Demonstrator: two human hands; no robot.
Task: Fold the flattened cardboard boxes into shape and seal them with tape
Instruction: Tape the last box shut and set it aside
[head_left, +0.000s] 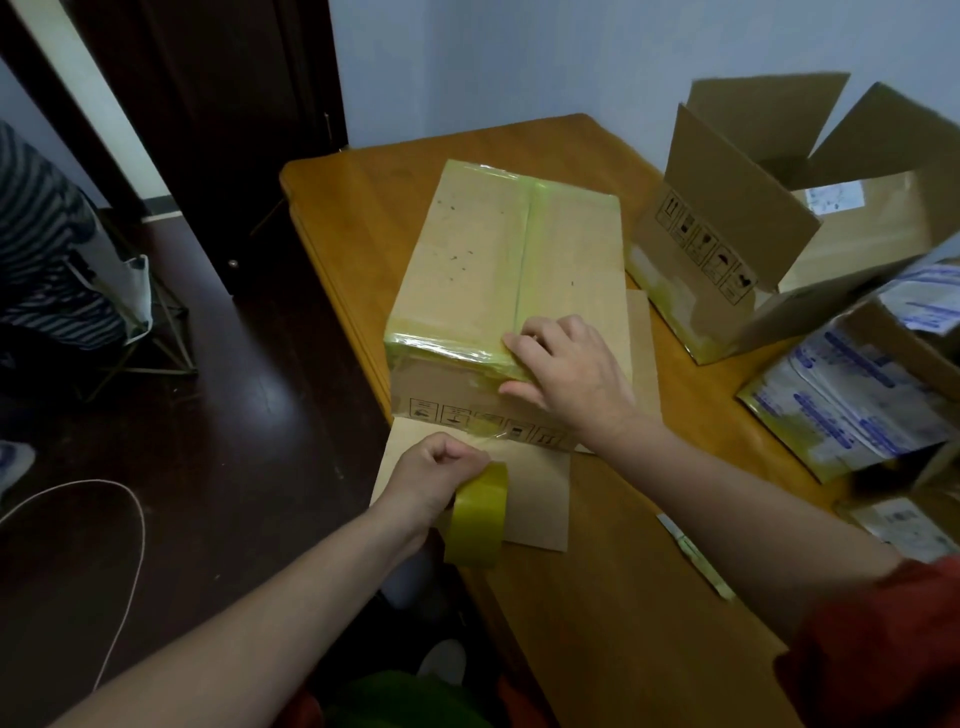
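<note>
We spread our right hand (563, 374) on the box's (467, 260) near edge, left hand (436, 478) gripping the tape roll (478, 512) nearer us.

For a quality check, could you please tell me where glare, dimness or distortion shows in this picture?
Head view: glare on the yellowish tape along the near edge of the sealed box; floor at left is dim; door leans from wide-angle distortion.
</note>
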